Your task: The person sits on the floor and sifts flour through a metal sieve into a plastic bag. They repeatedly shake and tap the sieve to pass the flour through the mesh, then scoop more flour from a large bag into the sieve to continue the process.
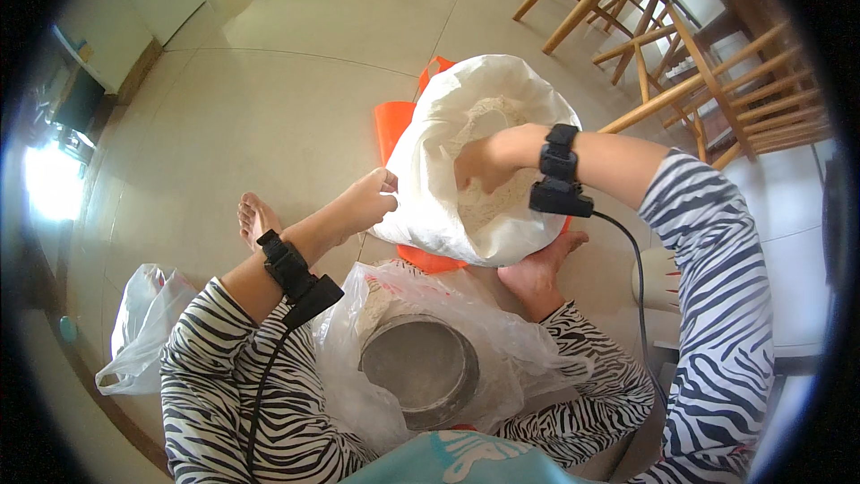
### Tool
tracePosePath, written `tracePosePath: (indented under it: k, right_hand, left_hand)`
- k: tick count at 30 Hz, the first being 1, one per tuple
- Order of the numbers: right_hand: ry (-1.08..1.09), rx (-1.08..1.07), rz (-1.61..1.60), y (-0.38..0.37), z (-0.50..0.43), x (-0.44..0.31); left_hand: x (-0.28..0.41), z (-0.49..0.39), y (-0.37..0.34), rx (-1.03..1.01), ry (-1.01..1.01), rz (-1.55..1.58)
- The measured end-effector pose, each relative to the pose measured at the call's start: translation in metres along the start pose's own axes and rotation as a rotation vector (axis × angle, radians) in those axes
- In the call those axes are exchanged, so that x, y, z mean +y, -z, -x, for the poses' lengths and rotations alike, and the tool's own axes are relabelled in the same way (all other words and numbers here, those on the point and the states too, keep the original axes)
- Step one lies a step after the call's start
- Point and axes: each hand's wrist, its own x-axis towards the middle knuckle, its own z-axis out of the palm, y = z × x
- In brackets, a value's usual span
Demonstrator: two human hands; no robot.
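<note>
A white woven sack [423, 195] stands in front of me with its mouth wide and its rim rolled outward. Pale flour-like powder [494, 205] fills the part I can see inside. My left hand [368, 200] grips the sack's left edge between curled fingers. Inside the mouth, my right hand [494, 158] reaches down to the powder; its bent fingertips are partly hidden, so any hold on the powder is unclear. Nearer my body, a round metal sieve [416, 359] rests in a spread clear plastic bag [504, 376], with some powder beside it.
Orange-red plastic [393, 128] shows around and beneath the sack. My bare feet [537, 269] flank it. A tied-handle plastic bag [144, 323] lies at the left. Wooden chairs [645, 33] stand at upper right. Cables [635, 262] run from both wrist devices.
</note>
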Motion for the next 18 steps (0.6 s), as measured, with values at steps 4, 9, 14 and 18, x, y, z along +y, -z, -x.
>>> tracePosePath:
  k: [4, 9, 14, 18]
  right_hand:
    - [-0.146, -0.186, -0.162, 0.016, -0.019, -0.041]
    - [-0.321, -0.298, -0.095, 0.017, -0.019, -0.057]
    - [-0.255, -0.14, -0.298, 0.01, -0.011, -0.043]
    - [-0.182, -0.2, -0.314, 0.012, 0.005, -0.027]
  left_hand:
    - [0.004, 0.0, 0.004, -0.035, 0.015, -0.032]
    - [0.01, 0.008, 0.003, 0.009, 0.002, 0.008]
    - [0.016, 0.011, 0.002, 0.004, -0.02, -0.011]
    - [0.015, 0.01, 0.002, 0.009, -0.033, 0.015]
